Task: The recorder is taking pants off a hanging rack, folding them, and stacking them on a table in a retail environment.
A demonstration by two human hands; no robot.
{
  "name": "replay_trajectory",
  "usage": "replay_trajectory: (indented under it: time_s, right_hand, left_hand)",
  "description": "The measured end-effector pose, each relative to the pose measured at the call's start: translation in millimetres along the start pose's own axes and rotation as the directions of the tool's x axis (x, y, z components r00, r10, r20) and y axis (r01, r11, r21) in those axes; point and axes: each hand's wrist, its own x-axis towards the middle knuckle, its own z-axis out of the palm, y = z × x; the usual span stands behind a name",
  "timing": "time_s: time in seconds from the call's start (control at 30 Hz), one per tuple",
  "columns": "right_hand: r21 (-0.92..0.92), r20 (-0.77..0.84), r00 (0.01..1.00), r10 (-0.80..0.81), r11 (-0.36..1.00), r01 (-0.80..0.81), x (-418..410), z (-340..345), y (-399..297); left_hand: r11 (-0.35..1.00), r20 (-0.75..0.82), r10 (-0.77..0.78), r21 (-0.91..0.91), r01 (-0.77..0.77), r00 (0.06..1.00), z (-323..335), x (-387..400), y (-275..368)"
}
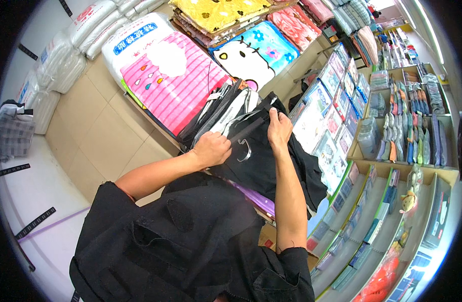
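A pair of black trousers or shorts (250,175) lies spread in front of me, its waistband running up to the right. My left hand (213,149) is closed at the lower left end of that waistband. At the upper right end, my right hand (279,126) grips the waistband, with the thumb beside a hanger's clip (273,100). Between the hands, a shiny hanger hook (247,151) rests over the black cloth; most of the hanger is hidden. Just beyond my left hand, several folded dark and grey garments (212,113) lie bunched together, with a white garment (231,117) among them.
Beyond the garments lie a pink striped bedding pack (174,75), a blue cartoon blanket (261,53) and a yellow blanket stack (219,13). Packaged goods (329,113) and divided shelves (405,162) stand on the right. White bagged bedding (57,56) lines the left wall above tiled floor (114,132).
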Motion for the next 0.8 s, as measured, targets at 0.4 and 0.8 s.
replay_trajectory:
  time_s: [0.4,0.8]
  right_hand:
    - [0.039,-0.062,0.985,0.16,0.987,-0.158,-20.5,-5.6,5.8]
    - [-0.001,0.006,0.968,0.25,0.968,-0.25,-29.0,-21.6,10.7]
  left_hand:
    - [0.986,0.433,-0.151,0.002,0.167,0.889,-48.0,-32.2,-24.0]
    - [0.998,0.567,-0.046,-0.014,0.066,0.822,-42.2,-27.7,-37.6]
